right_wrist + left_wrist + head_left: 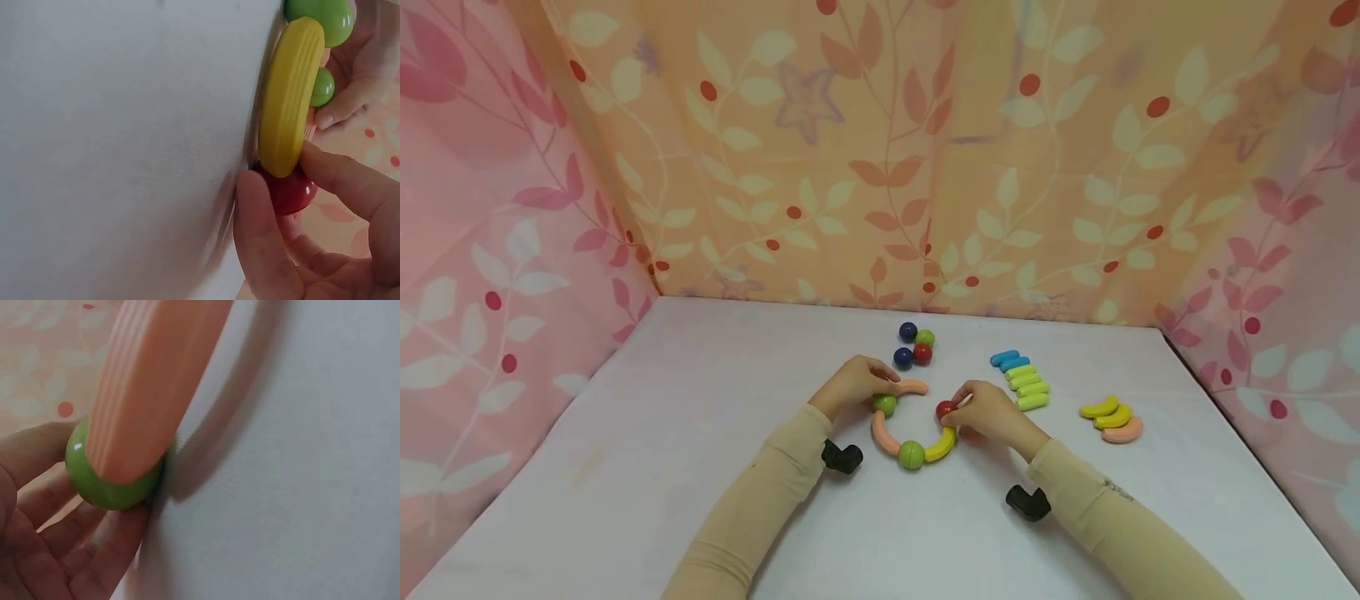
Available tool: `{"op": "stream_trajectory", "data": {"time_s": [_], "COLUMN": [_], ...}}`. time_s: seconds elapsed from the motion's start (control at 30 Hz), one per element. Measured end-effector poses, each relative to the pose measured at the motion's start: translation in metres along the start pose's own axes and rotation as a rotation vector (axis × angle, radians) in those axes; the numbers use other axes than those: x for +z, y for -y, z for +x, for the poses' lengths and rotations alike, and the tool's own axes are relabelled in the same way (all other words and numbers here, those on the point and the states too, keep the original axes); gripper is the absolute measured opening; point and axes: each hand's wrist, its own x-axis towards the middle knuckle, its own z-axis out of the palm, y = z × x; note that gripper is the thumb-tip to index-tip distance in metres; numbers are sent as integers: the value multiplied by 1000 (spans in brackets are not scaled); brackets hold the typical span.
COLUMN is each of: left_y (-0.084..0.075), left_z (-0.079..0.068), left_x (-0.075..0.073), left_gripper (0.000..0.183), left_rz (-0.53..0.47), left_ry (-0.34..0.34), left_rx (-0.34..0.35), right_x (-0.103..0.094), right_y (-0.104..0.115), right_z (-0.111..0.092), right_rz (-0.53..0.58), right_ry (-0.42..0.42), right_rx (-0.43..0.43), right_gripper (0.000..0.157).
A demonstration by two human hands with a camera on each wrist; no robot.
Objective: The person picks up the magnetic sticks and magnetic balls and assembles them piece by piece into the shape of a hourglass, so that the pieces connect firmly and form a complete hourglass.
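Observation:
Curved magnetic rods and balls form an open ring on the table. My left hand (856, 385) pinches the left end of the upper peach curved rod (913, 387), close against a green ball (885, 405). In the left wrist view its fingers show behind that green ball (112, 495), past the lower peach rod (162, 381). With thumb and fingers, my right hand (994, 414) holds a red ball (944, 409) where it meets the yellow curved rod (290, 94). Another green ball (912, 455) joins the yellow rod to the lower peach rod (883, 434).
Behind the ring sit two dark blue balls (903, 358), a green ball (925, 337) and a red ball (922, 354). To the right lie blue straight rods (1004, 357), several light green rods (1028, 389), two yellow curved rods (1112, 417) and a peach one (1122, 431). Patterned curtains (887, 167) border the table.

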Motion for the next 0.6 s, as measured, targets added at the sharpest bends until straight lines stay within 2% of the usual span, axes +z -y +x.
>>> {"op": "stream_trajectory", "data": {"time_s": [0.07,0.23,0.6], "left_y": [1,3,9], "left_z": [1,0,-3], "left_x": [0,1,-1], "left_gripper": [19,19,19], "left_rz": [12,-28,-46], "left_ry": [-2,16,4], "left_rx": [10,26,28], "right_x": [0,-1,2], "right_y": [3,7,11], "right_z": [5,13,25], "right_rz": [-7,0,13], "right_ry": [-8,-7,2], "right_rx": [-14,-27,-65], "right_gripper": [36,33,37]}}
